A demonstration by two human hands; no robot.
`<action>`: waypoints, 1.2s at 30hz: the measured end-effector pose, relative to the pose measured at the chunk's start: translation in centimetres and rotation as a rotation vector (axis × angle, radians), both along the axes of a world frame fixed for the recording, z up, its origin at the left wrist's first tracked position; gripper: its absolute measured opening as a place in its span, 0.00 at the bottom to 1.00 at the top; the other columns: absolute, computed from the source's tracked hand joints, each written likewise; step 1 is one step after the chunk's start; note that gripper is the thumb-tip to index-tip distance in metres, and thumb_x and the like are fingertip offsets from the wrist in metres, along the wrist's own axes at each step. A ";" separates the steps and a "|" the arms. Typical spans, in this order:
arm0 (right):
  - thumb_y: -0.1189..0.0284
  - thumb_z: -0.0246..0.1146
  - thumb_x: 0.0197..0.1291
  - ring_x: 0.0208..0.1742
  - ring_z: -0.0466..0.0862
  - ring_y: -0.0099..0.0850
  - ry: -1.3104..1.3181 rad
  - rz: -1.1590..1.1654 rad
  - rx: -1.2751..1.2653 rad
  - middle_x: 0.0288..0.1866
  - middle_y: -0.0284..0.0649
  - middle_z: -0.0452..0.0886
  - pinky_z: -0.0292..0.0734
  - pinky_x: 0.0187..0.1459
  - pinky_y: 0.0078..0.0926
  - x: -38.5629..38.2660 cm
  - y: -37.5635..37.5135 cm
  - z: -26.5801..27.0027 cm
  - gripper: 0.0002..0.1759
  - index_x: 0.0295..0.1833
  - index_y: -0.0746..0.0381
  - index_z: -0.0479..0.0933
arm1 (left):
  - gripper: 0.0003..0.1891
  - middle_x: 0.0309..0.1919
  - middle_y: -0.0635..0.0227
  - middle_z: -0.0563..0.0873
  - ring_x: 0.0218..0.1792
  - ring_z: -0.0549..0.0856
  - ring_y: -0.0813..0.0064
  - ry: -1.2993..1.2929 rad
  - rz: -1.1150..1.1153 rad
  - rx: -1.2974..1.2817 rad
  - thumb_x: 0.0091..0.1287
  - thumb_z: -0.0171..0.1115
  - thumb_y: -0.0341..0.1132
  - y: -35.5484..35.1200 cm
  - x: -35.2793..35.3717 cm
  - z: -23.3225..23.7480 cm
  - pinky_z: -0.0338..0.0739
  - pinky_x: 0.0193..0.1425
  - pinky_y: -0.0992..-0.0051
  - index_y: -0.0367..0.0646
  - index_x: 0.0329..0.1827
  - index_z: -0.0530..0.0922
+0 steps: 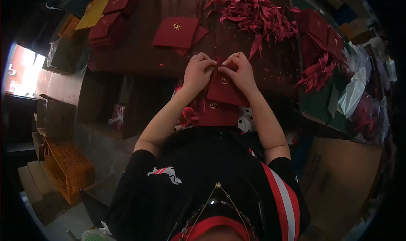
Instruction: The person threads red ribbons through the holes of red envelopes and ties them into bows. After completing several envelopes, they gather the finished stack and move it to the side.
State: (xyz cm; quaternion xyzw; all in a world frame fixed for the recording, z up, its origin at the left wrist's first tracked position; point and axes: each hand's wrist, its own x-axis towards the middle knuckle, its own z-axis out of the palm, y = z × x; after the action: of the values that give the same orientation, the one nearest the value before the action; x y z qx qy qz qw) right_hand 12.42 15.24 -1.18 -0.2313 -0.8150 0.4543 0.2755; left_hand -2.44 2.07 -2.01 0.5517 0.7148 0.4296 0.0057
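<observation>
My left hand (pixel 198 73) and my right hand (pixel 240 71) meet at the near edge of the table, thumbs and forefingers pinched together. Between the fingertips shows a bit of red ribbon (pixel 219 61), at the top of a dark red bag (pixel 227 91) with a gold emblem. The fingers partly hide how ribbon and bag join. Another red bag (pixel 216 115) with the same emblem lies below, over my lap. Beside it, to the left, is a loop of red ribbon (pixel 190 114).
On the brown-covered table (pixel 144 61) lie flat red bags (pixel 175 31) and a pile of red ribbons (pixel 258 15). Bag stacks stand left (pixel 105 29) and right (pixel 317 27), with more ribbons (pixel 317 74) at right. An orange crate (pixel 69 169) and cardboard boxes (pixel 342 177) flank me.
</observation>
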 end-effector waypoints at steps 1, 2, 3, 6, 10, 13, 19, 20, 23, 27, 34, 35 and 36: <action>0.70 0.80 0.52 0.37 0.81 0.22 -0.002 -0.003 -0.001 0.47 0.34 0.75 0.79 0.41 0.25 0.2 0.2 0.0 0.15 0.38 0.64 0.82 | 0.07 0.43 0.67 0.83 0.45 0.83 0.62 0.144 0.001 0.062 0.64 0.66 0.25 0.2 -0.1 0.1 0.80 0.47 0.66 0.43 0.43 0.87; 0.69 0.80 0.51 0.37 0.80 0.23 -0.011 -0.035 0.078 0.47 0.34 0.75 0.78 0.41 0.25 0.3 0.4 0.0 0.16 0.39 0.64 0.82 | 0.07 0.43 0.67 0.83 0.45 0.83 0.62 0.143 -0.001 0.062 0.64 0.66 0.25 0.3 -0.3 0.2 0.80 0.47 0.66 0.43 0.43 0.87; 0.69 0.81 0.51 0.36 0.79 0.23 -0.019 -0.066 0.157 0.47 0.34 0.75 0.78 0.40 0.25 0.4 0.4 0.1 0.16 0.39 0.63 0.82 | 0.06 0.42 0.68 0.83 0.46 0.83 0.61 0.196 -0.007 0.000 0.63 0.67 0.26 0.4 -0.4 1.1 0.81 0.47 0.65 0.44 0.41 0.87; 0.64 0.81 0.50 0.38 0.79 0.29 -0.001 -0.084 0.181 0.47 0.35 0.73 0.80 0.42 0.29 0.6 0.4 0.3 0.20 0.41 0.61 0.80 | 0.04 0.41 0.69 0.83 0.48 0.84 0.61 0.302 -0.013 -0.081 0.64 0.66 0.29 0.3 -1.2 2.0 0.82 0.47 0.62 0.47 0.40 0.87; 0.65 0.81 0.51 0.37 0.78 0.30 -0.004 -0.139 0.270 0.48 0.35 0.72 0.80 0.42 0.30 1.3 1.2 0.0 0.20 0.42 0.61 0.80 | 0.04 0.40 0.71 0.84 0.48 0.84 0.62 0.320 0.246 -0.129 0.65 0.67 0.33 -2.6 -4.3 2.7 0.82 0.48 0.61 0.48 0.39 0.87; 0.66 0.81 0.50 0.37 0.77 0.29 -0.015 -0.111 0.263 0.49 0.35 0.72 0.80 0.42 0.30 1.2 1.4 -0.3 0.20 0.43 0.60 0.79 | 0.04 0.40 0.70 0.83 0.48 0.84 0.61 0.243 0.327 -0.196 0.66 0.67 0.33 -5.0 -5.7 2.3 0.81 0.49 0.61 0.49 0.41 0.88; 0.67 0.80 0.51 0.37 0.76 0.28 0.077 -0.102 0.260 0.49 0.35 0.72 0.80 0.42 0.31 1.5 1.1 0.1 0.23 0.50 0.58 0.79 | 0.22 0.62 0.62 0.81 0.62 0.78 0.54 0.352 0.251 0.091 0.66 0.69 0.31 -4.1 -0.8 3.2 0.74 0.66 0.56 0.45 0.64 0.81; 0.69 0.79 0.53 0.38 0.78 0.27 0.053 -0.094 0.253 0.51 0.36 0.72 0.80 0.43 0.29 1.7 1.2 0.5 0.22 0.52 0.58 0.79 | 0.22 0.65 0.62 0.80 0.65 0.76 0.54 0.343 0.097 0.033 0.66 0.70 0.33 -3.7 0.7 3.7 0.73 0.68 0.57 0.45 0.64 0.81; 0.69 0.77 0.58 0.37 0.79 0.26 0.275 -0.127 0.037 0.53 0.37 0.73 0.79 0.42 0.26 1.5 2.0 0.0 0.19 0.52 0.59 0.79 | 0.26 0.72 0.62 0.76 0.73 0.71 0.53 0.362 -0.155 -0.141 0.68 0.69 0.43 -2.1 3.1 1.3 0.70 0.73 0.56 0.42 0.66 0.79; 0.64 0.72 0.66 0.35 0.82 0.29 0.228 -0.405 0.268 0.42 0.38 0.80 0.79 0.39 0.28 2.0 5.0 0.9 0.16 0.48 0.65 0.81 | 0.28 0.72 0.60 0.76 0.73 0.71 0.53 0.383 -0.122 -0.240 0.70 0.67 0.48 -1.9 3.7 1.0 0.70 0.73 0.54 0.40 0.67 0.78; 0.51 0.68 0.66 0.40 0.87 0.42 -0.358 -0.571 0.489 0.41 0.45 0.86 0.82 0.44 0.42 -1.8 9.6 0.2 0.24 0.49 0.63 0.84 | 0.27 0.71 0.56 0.76 0.71 0.72 0.50 0.391 -0.112 -0.255 0.68 0.68 0.46 -1.8 4.4 0.9 0.70 0.72 0.54 0.38 0.65 0.78; 0.51 0.68 0.66 0.40 0.87 0.42 -0.354 -0.568 0.491 0.41 0.45 0.86 0.82 0.44 0.42 -2.1 10.2 -0.1 0.24 0.49 0.63 0.84 | 0.28 0.70 0.56 0.77 0.71 0.72 0.50 0.390 -0.117 -0.245 0.68 0.69 0.46 -1.8 4.3 0.8 0.71 0.72 0.54 0.38 0.65 0.78; 0.51 0.69 0.65 0.41 0.88 0.42 -0.401 -0.532 0.510 0.41 0.44 0.86 0.82 0.45 0.42 -2.3 10.6 -0.2 0.23 0.48 0.62 0.85 | 0.28 0.70 0.56 0.77 0.71 0.72 0.50 0.392 -0.112 -0.245 0.68 0.69 0.46 -1.8 4.3 0.7 0.71 0.72 0.54 0.38 0.65 0.78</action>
State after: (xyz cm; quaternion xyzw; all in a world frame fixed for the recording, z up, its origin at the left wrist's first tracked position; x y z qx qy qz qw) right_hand 10.15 25.81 -1.34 -0.4418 -0.8508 0.0972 0.2675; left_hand 1.82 0.23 -1.32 0.6585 0.7175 0.2230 -0.0426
